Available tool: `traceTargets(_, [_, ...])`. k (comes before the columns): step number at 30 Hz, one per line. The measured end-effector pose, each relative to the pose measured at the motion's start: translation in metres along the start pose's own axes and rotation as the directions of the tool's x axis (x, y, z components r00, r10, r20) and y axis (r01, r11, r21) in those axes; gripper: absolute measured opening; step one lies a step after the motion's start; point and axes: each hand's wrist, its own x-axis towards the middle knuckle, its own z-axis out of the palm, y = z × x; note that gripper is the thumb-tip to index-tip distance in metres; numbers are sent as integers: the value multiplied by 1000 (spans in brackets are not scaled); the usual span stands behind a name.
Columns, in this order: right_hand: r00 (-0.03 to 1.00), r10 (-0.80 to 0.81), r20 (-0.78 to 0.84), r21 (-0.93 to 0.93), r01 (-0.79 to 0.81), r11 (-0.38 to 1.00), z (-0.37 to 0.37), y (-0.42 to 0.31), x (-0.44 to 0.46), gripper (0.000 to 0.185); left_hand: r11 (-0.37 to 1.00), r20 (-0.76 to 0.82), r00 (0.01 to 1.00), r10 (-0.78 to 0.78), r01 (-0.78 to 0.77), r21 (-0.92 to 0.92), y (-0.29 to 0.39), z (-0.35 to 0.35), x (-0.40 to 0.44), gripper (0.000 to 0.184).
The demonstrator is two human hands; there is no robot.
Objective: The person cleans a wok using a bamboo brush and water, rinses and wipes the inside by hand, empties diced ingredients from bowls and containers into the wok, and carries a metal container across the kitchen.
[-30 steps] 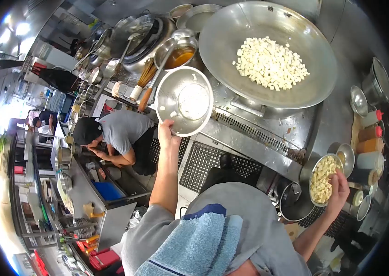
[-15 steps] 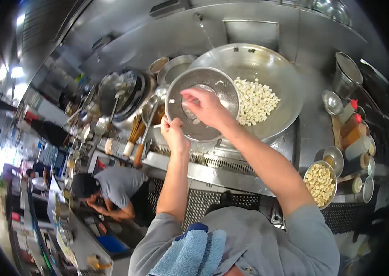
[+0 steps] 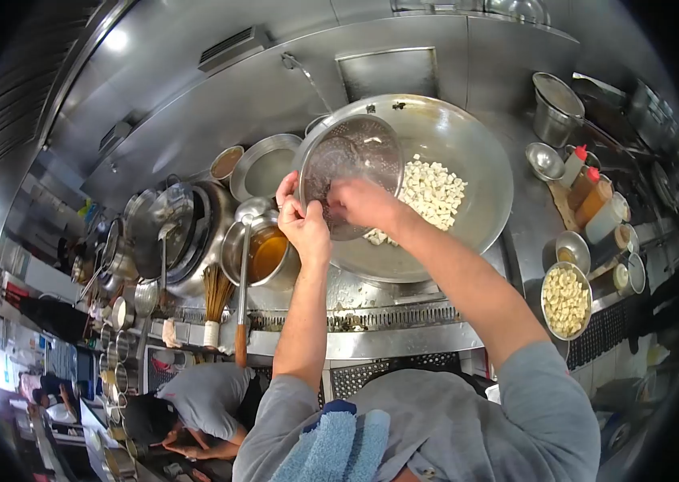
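Observation:
My left hand (image 3: pixel 303 221) is closed on the rim of a perforated metal colander (image 3: pixel 372 145), thumb inside. It tilts the colander over the left side of a big steel wok (image 3: pixel 480 181). My right hand (image 3: pixel 364 202) reaches into the bowl of the colander; its fingers are blurred and partly hidden, so their grip cannot be made out. A pale bit clings to the mesh near the top. Many small white cubes of food (image 3: pixel 433 193) lie heaped in the wok, beside and below the colander.
To the right stand a bowl of yellowish cubes (image 3: pixel 565 302) and several sauce bottles (image 3: pixel 594 202). On the left are a pot of brown liquid (image 3: pixel 267 257), a ladle with a wooden handle (image 3: pixel 241 341) and a bamboo brush (image 3: pixel 216 293). Another person (image 3: pixel 207 398) bends over at lower left.
The colander has tipped further over the wok. My right hand has moved down inside it. My left hand stays on the rim. The view has shifted, showing more of the stove's left side.

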Motion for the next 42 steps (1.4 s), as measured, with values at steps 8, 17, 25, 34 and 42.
traceTargets(8, [975, 112, 194, -435, -17, 900, -16, 23, -13, 9, 956, 66, 966, 251, -258, 140, -9, 7, 10, 28])
traceTargets(17, [976, -98, -192, -431, 5, 902, -40, 14, 17, 15, 906, 128, 937, 325, -347, 243, 3, 5, 13, 29])
traceTargets(25, [990, 117, 82, -436, -70, 897, -31, 17, 18, 32, 895, 121, 933, 340, -360, 264, 12, 4, 9, 28])
traceTargets(34, [989, -135, -55, -495, 91, 864, -9, 30, 8, 17, 847, 154, 914, 375, -405, 343, 12, 7, 6, 28])
traceTargets(42, [931, 122, 344, -516, 79, 853, -36, 46, -36, 16, 681, 184, 843, 505, -520, 515, 17, 1, 23, 22])
